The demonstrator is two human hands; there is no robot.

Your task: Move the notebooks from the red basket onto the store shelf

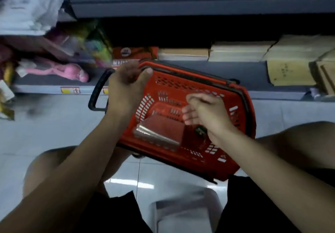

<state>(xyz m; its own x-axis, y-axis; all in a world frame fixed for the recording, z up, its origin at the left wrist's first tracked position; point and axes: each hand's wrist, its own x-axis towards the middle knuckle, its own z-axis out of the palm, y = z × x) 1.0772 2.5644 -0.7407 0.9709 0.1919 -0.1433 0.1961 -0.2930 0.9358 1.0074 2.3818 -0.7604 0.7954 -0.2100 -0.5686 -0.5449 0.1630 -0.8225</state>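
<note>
Item: red basket (233, 109), tilted, on the floor before the store shelf (235, 69). Your left hand (126, 85) grips its far rim, fingers curled over the edge, thumb inside; the black handle (94, 96) loops just left of that grip.

Item: notebooks (159, 131), red-covered, wrapped in clear film, lying in the basket's near corner, below your left hand and just left of your right.

Item: your right hand (203, 111), above the basket interior, fingers loosely half-curled, holding nothing.

Item: shelf stock beyond your hands: brown paper stacks (241, 53), red box (134, 54), pink toy (59, 71).
</note>
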